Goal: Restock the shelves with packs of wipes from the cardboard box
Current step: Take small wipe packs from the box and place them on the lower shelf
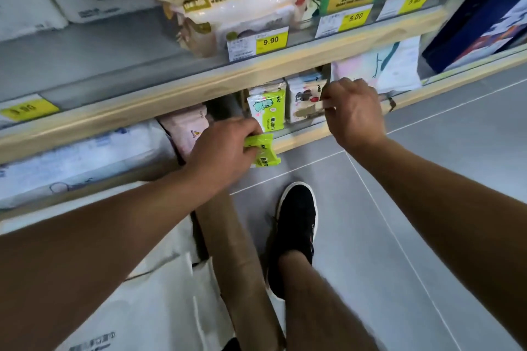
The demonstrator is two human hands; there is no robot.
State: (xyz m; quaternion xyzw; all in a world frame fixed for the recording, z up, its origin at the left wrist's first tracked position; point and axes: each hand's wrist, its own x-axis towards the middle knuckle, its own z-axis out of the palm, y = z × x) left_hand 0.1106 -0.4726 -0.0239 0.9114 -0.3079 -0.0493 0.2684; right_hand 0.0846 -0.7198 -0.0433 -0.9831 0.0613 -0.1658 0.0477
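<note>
My left hand (221, 151) grips a small lime-green pack of wipes (263, 151) just in front of the lower shelf's wooden edge (299, 141). My right hand (353, 111) reaches to the same shelf and pinches the side of a white pack with a cartoon print (303, 101). A matching green-and-white pack (266, 110) stands upright on that shelf between the two hands. Part of a brown cardboard box (236, 259) stands on the floor beneath my arms; its inside is hidden.
The upper shelf (199, 81) carries large cream wipe packs (228, 0), white boxes and yellow price tags. Pink and pale-blue packs (85, 157) fill the lower shelf at left. A white bag (148, 302) and my black shoe (295, 225) are on the grey floor.
</note>
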